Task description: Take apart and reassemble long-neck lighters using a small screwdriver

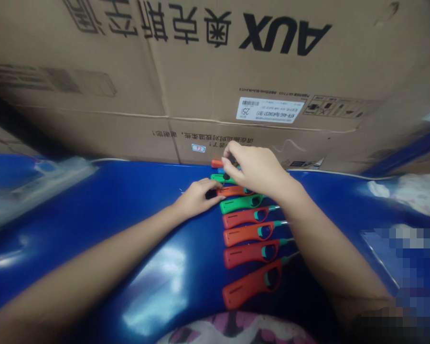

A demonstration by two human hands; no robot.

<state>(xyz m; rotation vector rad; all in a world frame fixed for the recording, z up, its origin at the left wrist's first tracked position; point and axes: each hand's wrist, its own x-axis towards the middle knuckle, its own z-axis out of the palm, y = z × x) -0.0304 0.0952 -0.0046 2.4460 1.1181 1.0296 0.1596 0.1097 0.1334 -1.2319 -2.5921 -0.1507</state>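
Note:
Long-necked gas lighters lie side by side in a column on the blue table [157,243], their handles to the left. My left hand [199,197] pinches the handle end of an orange lighter [232,191] between thumb and fingers. Above it, my right hand [260,165] is closed, with a small dark thin tool [226,177] under its fingertips; its tip points down at that handle end. A green lighter [217,177] lies just beyond, partly covered by my right hand. Nearer to me are another green lighter [232,205] and a red lighter [249,252].
A large cardboard box [200,91] with upside-down print stands along the table's back edge. Clear plastic bags [39,186] lie at the left. At the right is white crumpled material [412,191]. Patterned fabric [236,329] shows at the front edge.

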